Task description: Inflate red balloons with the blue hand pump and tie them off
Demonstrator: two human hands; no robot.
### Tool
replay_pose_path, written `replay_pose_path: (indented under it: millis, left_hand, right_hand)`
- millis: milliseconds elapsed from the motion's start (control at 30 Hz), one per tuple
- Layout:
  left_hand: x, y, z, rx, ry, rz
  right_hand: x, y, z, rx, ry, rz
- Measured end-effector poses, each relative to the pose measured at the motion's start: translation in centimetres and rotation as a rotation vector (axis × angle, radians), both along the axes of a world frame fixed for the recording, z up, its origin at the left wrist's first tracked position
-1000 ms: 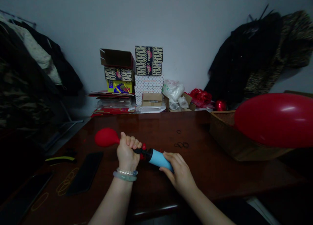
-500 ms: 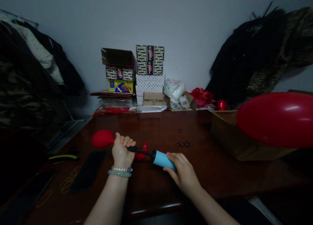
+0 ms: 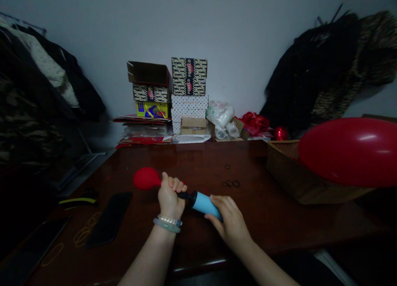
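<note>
A small, partly inflated red balloon [image 3: 147,178] sticks out to the left of my left hand [image 3: 170,197]. That hand is closed around the balloon's neck and the black nozzle end of a hand pump. My right hand [image 3: 231,222] grips the light blue barrel of the balloon pump [image 3: 205,205] from its right end. Only a short stretch of black shaft shows between my left fist and the barrel. The balloon's mouth is hidden inside my fist. A bit of red material shows behind my left fingers, mostly covered.
On the table [image 3: 248,219] lie black rubber bands [image 3: 231,183], yellow bands [image 3: 85,232] and a dark phone [image 3: 108,219]. At right, a large red balloon [image 3: 350,151] rests in a wicker basket [image 3: 285,174]. Stacked boxes [image 3: 190,108] and plastic bags [image 3: 221,114] stand along the back.
My left hand has moved right with the small balloon, toward the blue barrel, so the exposed black shaft is shorter. My right hand has stayed nearly in place.
</note>
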State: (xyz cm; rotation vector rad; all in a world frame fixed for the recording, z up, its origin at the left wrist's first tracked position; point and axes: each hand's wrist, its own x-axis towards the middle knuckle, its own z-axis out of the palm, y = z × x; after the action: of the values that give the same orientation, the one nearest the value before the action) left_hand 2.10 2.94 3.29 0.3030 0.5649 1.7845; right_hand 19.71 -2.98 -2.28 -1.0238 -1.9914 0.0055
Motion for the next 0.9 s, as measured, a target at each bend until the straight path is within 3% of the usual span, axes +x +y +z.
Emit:
replay_pose_path:
  millis: [267,467,900]
  left_hand:
    - [-2.5,0.2,1.7,0.028,0.026,0.080]
    - [-4.7,0.6,2.0,0.020,0.010,0.103]
    - [-1.9,0.1,1.1,0.020,-0.015,-0.008]
  right_hand:
    - [1.0,0.6,0.0,-0.070,-0.012,0.037]
    - [1.8,0.6,0.1,-0.077,-0.037,0.029]
    - [0.5,-0.2,0.2,-0.021,-0.020,0.011]
